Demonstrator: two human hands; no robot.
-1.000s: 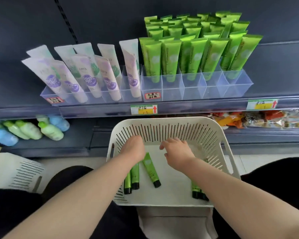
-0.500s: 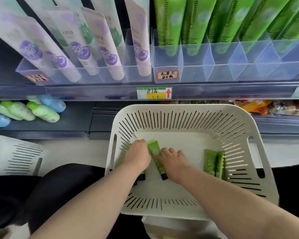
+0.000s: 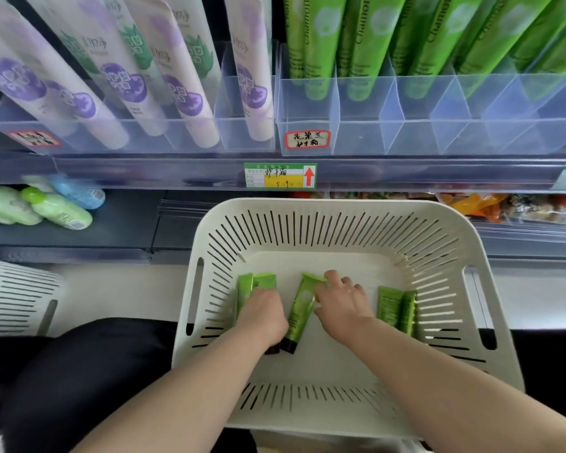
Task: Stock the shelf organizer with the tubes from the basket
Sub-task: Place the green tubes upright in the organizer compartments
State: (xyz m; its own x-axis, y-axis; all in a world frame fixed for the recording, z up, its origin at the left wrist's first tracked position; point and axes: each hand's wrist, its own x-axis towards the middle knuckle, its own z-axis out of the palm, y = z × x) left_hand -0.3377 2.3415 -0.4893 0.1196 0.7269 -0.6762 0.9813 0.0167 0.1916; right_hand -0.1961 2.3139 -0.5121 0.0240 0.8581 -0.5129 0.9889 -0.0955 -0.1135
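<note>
Shelf organizer (image 3: 438, 135) holds green tubes (image 3: 366, 44) lettered "Chamom".

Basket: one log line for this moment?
left hand on left tube pair; right hand touching middle tube; right tube pair untouched

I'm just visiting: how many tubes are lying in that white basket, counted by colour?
Green tubes in the basket: 5 (2 under the left hand, 1 touching the right hand, 2 on the right side)
Tubes of any other colour: 0
Total: 5
</note>
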